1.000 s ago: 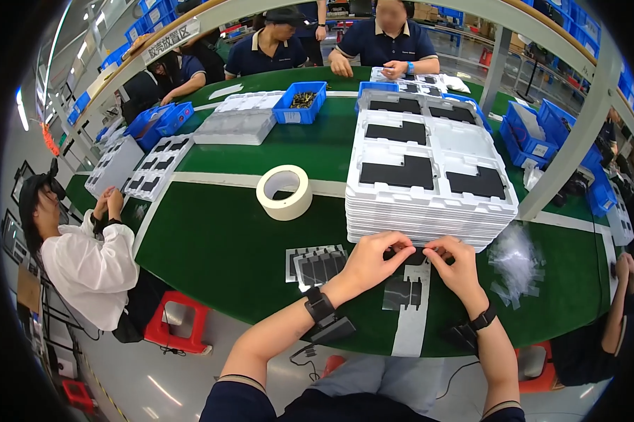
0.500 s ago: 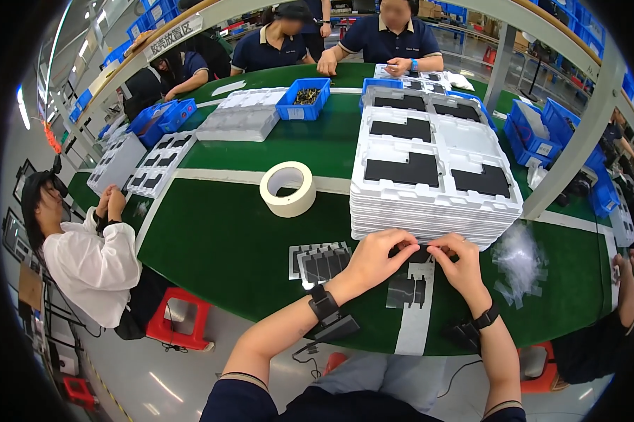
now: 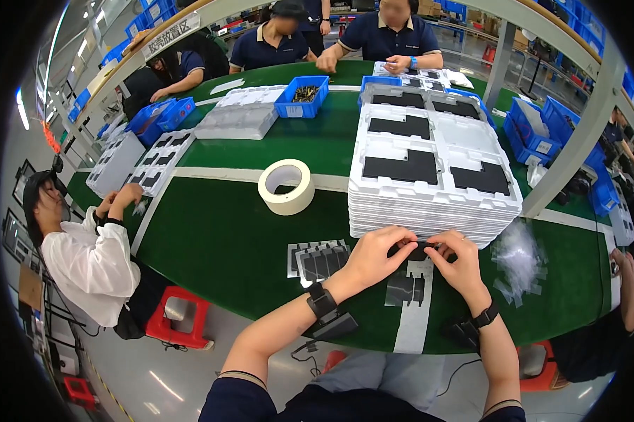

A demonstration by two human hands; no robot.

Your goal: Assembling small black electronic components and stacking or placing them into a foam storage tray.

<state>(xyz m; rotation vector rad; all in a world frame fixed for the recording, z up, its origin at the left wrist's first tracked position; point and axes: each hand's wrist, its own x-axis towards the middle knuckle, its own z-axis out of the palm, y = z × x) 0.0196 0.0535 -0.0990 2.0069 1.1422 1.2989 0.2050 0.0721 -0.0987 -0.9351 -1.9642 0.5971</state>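
My left hand [image 3: 382, 252] and my right hand [image 3: 459, 257] are close together at the front of a tall stack of white plastic trays [image 3: 429, 224]. Between their fingertips is a small black flat piece [image 3: 420, 252], each hand pinching one end. The fingers partly cover it. Black L-shaped parts [image 3: 401, 167] lie in the top tray's pockets. Just below my hands, a clear sheet with black strips [image 3: 405, 289] lies partly on a white band [image 3: 411, 334] on the table. Left of my left forearm are several overlapping sheets of black adhesive pieces [image 3: 321, 263].
A roll of cream tape [image 3: 287, 187] stands left of the tray stack. Crumpled clear film scraps [image 3: 519, 261] are heaped to the right. Blue bins [image 3: 301, 98] and more trays sit farther back. A metal post [image 3: 580, 141] rises at right. Co-workers sit around the green table [image 3: 211, 243].
My hands have barely shifted, and more of the black piece shows between them. At the left, the co-worker in white has moved a hand toward the trays.
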